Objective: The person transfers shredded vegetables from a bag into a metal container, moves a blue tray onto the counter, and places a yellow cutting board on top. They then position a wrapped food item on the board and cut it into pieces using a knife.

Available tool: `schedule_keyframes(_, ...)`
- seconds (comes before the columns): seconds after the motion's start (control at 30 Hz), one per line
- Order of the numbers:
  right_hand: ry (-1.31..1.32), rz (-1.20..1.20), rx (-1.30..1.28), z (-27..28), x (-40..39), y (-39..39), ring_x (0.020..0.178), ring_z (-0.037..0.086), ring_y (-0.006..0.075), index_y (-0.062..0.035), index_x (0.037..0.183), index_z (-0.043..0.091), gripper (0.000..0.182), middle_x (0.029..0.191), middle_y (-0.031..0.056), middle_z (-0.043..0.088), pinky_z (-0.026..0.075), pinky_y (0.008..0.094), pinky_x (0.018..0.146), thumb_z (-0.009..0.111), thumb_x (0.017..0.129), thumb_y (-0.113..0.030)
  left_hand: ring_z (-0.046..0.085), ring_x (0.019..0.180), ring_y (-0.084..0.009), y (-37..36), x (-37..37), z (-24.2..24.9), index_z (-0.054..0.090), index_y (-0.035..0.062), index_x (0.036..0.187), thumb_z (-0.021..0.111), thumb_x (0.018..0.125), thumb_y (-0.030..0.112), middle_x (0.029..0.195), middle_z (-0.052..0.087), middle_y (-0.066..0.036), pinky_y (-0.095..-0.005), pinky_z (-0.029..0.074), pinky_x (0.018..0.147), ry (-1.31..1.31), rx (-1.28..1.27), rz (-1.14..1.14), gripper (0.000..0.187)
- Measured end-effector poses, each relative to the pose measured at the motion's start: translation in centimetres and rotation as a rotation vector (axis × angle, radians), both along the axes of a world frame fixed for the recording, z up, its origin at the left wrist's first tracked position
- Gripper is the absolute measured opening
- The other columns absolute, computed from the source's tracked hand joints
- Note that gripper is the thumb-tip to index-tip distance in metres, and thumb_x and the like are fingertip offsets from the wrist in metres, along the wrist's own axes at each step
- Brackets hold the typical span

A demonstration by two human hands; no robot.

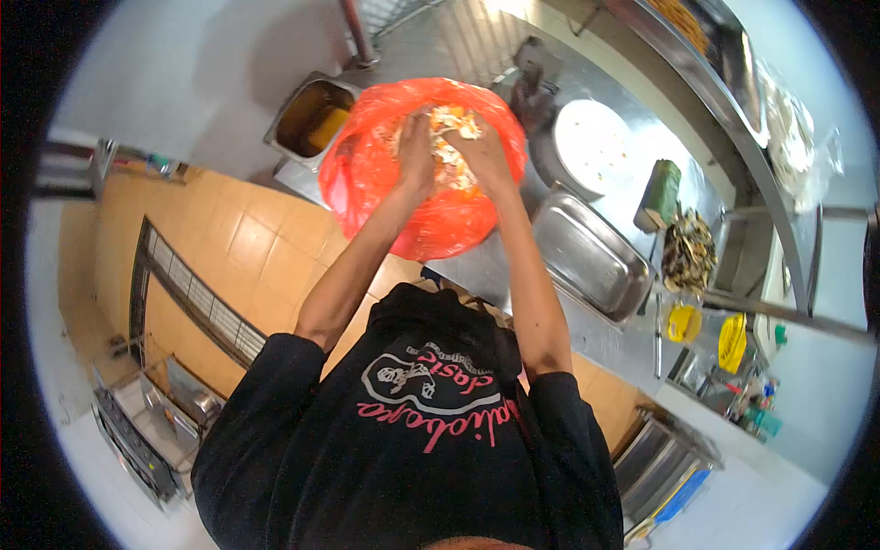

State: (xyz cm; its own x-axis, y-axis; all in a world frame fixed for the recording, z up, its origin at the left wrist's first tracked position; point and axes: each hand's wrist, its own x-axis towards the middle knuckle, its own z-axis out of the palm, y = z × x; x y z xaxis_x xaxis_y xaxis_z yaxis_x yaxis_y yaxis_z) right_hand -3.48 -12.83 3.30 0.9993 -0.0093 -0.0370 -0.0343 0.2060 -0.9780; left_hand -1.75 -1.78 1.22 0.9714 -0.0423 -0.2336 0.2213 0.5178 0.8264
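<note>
A large red plastic bag spreads wide around a heap of shredded vegetables, white and orange in colour. Both of my hands are inside the bag's opening, in the shreds. My left hand is at the left side of the heap, its fingers curled into it and partly hidden. On the right side, my right hand grips some of the shreds, with the fingertips buried among them.
Left of the bag stands a deep metal container with something yellow inside. To the right are a round white container, a rectangular steel tray, a green cylindrical vegetable and a knife on the steel counter. A metal shelf runs above.
</note>
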Motion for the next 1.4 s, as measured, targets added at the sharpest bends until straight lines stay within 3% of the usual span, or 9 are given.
schedule_keyframes(0.2, 0.011, -0.347, -0.22, 1.9, -3.2, -2.3, 0.095, 0.06, 0.0148, 0.0078, 0.119, 0.053, 0.05, 0.104, 0.0106, 0.065, 0.048, 0.0264, 0.082, 0.07, 0.078, -0.015, 0.05, 0.108, -0.0132, -2.8, -2.3, 3.0, 0.051, 0.0078, 0.12, 0.04, 0.099, 0.024, 0.116, 0.052, -0.004, -0.0296, 0.043, 0.09, -0.046, 0.029, -0.047, 0.029)
schedule_keyframes(0.27, -0.04, -0.162, -0.147, 2.3, -3.6, -4.2, 0.091, 0.061, 0.0128, 0.005, 0.115, 0.055, 0.042, 0.099, 0.0087, 0.066, 0.048, 0.0253, 0.081, 0.069, 0.078, -0.012, 0.052, 0.102, -0.0115, -4.4, -3.3, 4.5, 0.051, 0.0064, 0.117, 0.039, 0.1, 0.021, 0.113, 0.053, -0.004, -0.0293, 0.045, 0.088, -0.039, -0.013, -0.087, 0.026)
schedule_keyframes(0.37, -0.002, -0.272, 0.028, 4.2, -7.3, -6.3, 0.088, 0.061, 0.011, 0.0023, 0.11, 0.057, 0.035, 0.098, 0.007, 0.066, 0.049, 0.0247, 0.079, 0.066, 0.078, -0.007, 0.054, 0.098, -0.0121, -7.6, -5.6, 5.4, 0.051, 0.006, 0.115, 0.039, 0.1, 0.02, 0.108, 0.055, -0.005, -0.0285, 0.045, 0.087, -0.051, -0.041, -0.139, 0.024)
schedule_keyframes(0.53, 0.068, -0.338, -0.081, 3.1, -13.7, -12.4, 0.09, 0.061, 0.0102, -0.0001, 0.111, 0.057, 0.031, 0.101, 0.005, 0.064, 0.049, 0.0235, 0.08, 0.065, 0.082, -0.007, 0.055, 0.095, -0.0119, -14.2, -10.5, 2.6, 0.052, 0.0052, 0.111, 0.04, 0.1, 0.021, 0.103, 0.057, -0.005, -0.0272, 0.045, 0.086, -0.272, 0.148, -0.25, 0.022)
schedule_keyframes(0.6, 0.138, -0.431, -0.064, 2.0, -16.3, -14.6, 0.088, 0.06, 0.0093, -0.0008, 0.111, 0.057, 0.03, 0.099, 0.0045, 0.064, 0.048, 0.0229, 0.078, 0.064, 0.083, -0.007, 0.054, 0.095, -0.0117, -16.8, -12.1, 1.0, 0.051, 0.0045, 0.111, 0.041, 0.1, 0.022, 0.104, 0.056, -0.005, -0.0268, 0.045, 0.086, 0.046, -0.124, -0.363, 0.023)
schedule_keyframes(0.87, 0.243, -0.599, -0.385, -3.7, -24.8, -22.6, 0.083, 0.062, 0.0169, 0.0001, 0.107, 0.058, 0.032, 0.093, 0.0093, 0.066, 0.048, 0.0293, 0.076, 0.066, 0.078, -0.009, 0.056, 0.098, -0.0119, -25.0, -18.8, -3.9, 0.053, 0.0053, 0.114, 0.045, 0.099, 0.024, 0.105, 0.058, -0.004, -0.0275, 0.045, 0.088, 0.138, 0.057, -0.655, 0.025)
schedule_keyframes(0.97, 0.252, -0.572, -0.656, -6.4, -26.7, -25.3, 0.084, 0.058, 0.0105, -0.0001, 0.111, 0.058, 0.032, 0.095, 0.0055, 0.064, 0.046, 0.0253, 0.076, 0.063, 0.081, -0.009, 0.055, 0.097, -0.0118, -26.6, -19.9, -5.8, 0.052, 0.0049, 0.116, 0.045, 0.098, 0.025, 0.105, 0.059, -0.004, -0.0275, 0.045, 0.087, 0.172, 0.098, -0.762, 0.027)
schedule_keyframes(1.13, 0.31, -0.541, -0.877, -6.0, -28.2, -26.5, 0.096, 0.062, 0.0305, -0.001, 0.117, 0.055, 0.044, 0.102, 0.0186, 0.064, 0.047, 0.0361, 0.084, 0.068, 0.079, -0.02, 0.052, 0.107, -0.0137, -26.6, -20.4, -3.9, 0.046, 0.0063, 0.131, 0.045, 0.098, 0.03, 0.121, 0.055, -0.005, -0.0291, 0.042, 0.092, 0.213, 0.218, -0.989, 0.04)
schedule_keyframes(1.4, 0.209, -0.402, -0.904, -3.7, -28.6, -27.5, 0.105, 0.056, 0.0386, 0.0006, 0.123, 0.053, 0.052, 0.112, 0.0239, 0.059, 0.044, 0.0416, 0.09, 0.069, 0.08, -0.023, 0.049, 0.117, -0.0164, -24.9, -18.6, -0.3, 0.036, 0.0125, 0.141, 0.045, 0.097, 0.033, 0.131, 0.049, -0.004, -0.0348, 0.042, 0.096, 0.178, 0.294, -1.183, 0.049)
